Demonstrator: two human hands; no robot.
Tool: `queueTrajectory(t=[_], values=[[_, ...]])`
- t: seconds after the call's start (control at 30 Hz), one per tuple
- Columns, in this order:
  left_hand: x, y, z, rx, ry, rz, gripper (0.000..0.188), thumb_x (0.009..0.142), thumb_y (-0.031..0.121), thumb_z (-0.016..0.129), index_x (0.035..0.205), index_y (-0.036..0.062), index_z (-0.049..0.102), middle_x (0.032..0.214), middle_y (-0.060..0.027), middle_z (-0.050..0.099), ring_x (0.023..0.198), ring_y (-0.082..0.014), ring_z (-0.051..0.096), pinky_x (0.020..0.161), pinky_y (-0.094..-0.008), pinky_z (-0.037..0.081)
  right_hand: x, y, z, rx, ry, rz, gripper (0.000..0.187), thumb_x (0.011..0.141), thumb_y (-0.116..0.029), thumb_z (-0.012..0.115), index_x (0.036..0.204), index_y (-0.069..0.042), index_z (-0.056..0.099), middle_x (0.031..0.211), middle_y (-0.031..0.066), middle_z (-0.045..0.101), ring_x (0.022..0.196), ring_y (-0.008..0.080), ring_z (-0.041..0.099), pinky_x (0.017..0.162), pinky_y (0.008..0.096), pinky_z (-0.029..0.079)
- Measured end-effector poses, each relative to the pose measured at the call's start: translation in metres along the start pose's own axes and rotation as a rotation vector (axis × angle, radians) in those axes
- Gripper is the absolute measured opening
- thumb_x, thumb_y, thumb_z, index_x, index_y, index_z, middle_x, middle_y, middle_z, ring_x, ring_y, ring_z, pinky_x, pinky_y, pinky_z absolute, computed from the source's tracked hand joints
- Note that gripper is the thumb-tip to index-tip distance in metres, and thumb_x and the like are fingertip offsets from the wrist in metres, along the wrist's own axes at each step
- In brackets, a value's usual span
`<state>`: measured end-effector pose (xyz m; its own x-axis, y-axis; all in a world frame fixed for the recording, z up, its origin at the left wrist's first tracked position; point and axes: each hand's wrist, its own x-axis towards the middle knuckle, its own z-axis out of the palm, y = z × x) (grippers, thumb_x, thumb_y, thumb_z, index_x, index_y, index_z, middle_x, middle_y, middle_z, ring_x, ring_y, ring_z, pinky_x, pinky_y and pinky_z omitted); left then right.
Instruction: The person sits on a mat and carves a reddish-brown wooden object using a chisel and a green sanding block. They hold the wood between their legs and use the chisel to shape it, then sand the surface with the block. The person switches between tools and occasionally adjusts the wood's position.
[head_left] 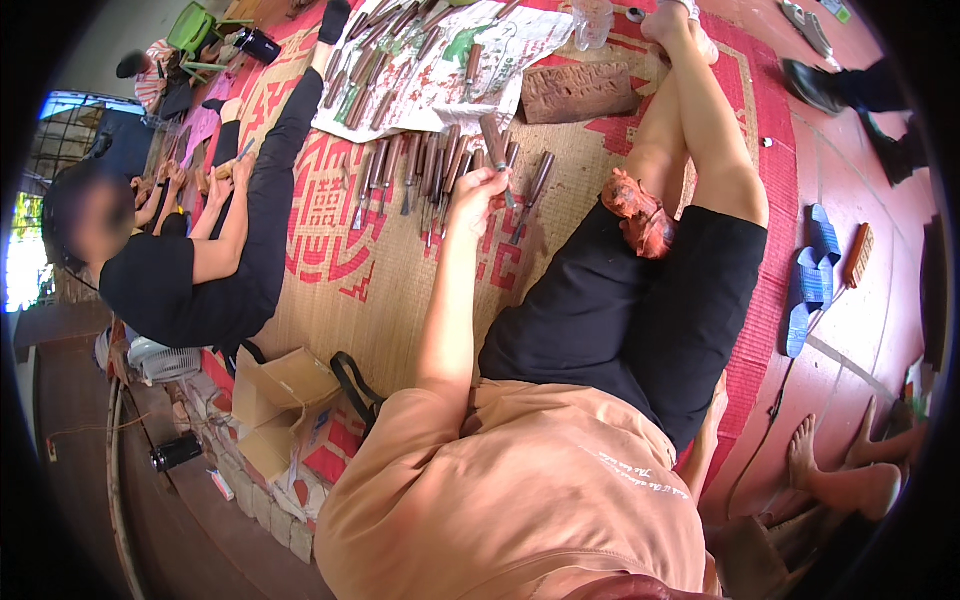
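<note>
- While the left hand [476, 197] reaches out over the mat [380, 310], its fingers look closed in a narrow pinch on one chisel [492, 140], low on the handle near the metal.
- That chisel's long axis runs nearly along the line of view: handle end away from the body, blade back toward it and slightly to the right.
- The reddish carved figure [643, 218] rests on the person's legs, by the knees and the hems of the black shorts [570, 300]. It lies to the right of the left fingers, about level with them and well apart; its long axis slants from far left to near right.
- Of the two hands, the left appears nearer to the figure. The right arm [704, 440] is down beside the right thigh; whether any of the right hand shows there is unclear, so I cannot tell how its fingers stand.
- Just right of the left hand lies a loose chisel [538, 184], slanting the other way. A row of chisels [440, 168] spreads to the left.
- Beyond are a white sheet [540, 42] bearing more tools and a brown wooden block [580, 93].
</note>
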<state>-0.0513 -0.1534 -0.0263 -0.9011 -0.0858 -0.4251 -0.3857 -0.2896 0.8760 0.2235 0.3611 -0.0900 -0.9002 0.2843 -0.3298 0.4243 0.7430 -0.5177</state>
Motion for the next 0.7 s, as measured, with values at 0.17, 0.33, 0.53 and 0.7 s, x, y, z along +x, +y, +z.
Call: queueTrajectory(t=[0.17,0.33,0.53,0.7], values=[[-0.007,0.035,0.036,-0.040,-0.139,0.056,0.019,0.091,0.010,0.070,0.106,0.0005,0.066,0.086,-0.0039,0.067,0.075,-0.0111,0.064,0.063,-0.0248,0.052,-0.004,0.062,0.033,0.199,0.235,-0.076,0.046,0.099,-0.020,0.048,0.142,-0.008,0.045,0.121,0.0244,0.060,0.102,0.0361,0.064,0.084,0.0436,0.051],[-0.030,0.053,0.056,-0.065,-0.231,0.136,0.027,0.089,0.007,0.069,0.113,0.0002,0.059,0.089,-0.0050,0.065,0.080,-0.0132,0.065,0.064,-0.0281,0.054,-0.023,-0.028,-0.017,0.264,0.157,0.048,0.032,0.096,-0.027,0.056,0.119,-0.005,0.054,0.093,0.0178,0.062,0.080,0.0303,0.060,0.072,0.0403,0.048],[-0.064,0.080,0.096,-0.049,-0.265,0.380,0.042,0.084,-0.001,0.068,0.118,0.0041,0.045,0.089,-0.0061,0.062,0.084,-0.0183,0.066,0.080,-0.0328,0.055,-0.009,-0.021,-0.012,0.145,0.171,0.066,0.050,0.082,-0.037,0.069,0.111,-0.002,0.050,0.097,0.0328,0.062,0.092,0.0525,0.059,0.074,0.0543,0.046],[-0.085,0.098,0.123,-0.185,-0.259,0.461,0.035,0.080,-0.003,0.061,0.111,0.0032,0.047,0.090,-0.0075,0.058,0.070,-0.0149,0.059,0.055,-0.0248,0.045,0.007,-0.001,0.009,-0.049,0.216,0.074,0.039,0.080,-0.018,0.071,0.109,-0.002,0.051,0.083,0.0300,0.063,0.080,0.0511,0.061,0.064,0.0561,0.046]])
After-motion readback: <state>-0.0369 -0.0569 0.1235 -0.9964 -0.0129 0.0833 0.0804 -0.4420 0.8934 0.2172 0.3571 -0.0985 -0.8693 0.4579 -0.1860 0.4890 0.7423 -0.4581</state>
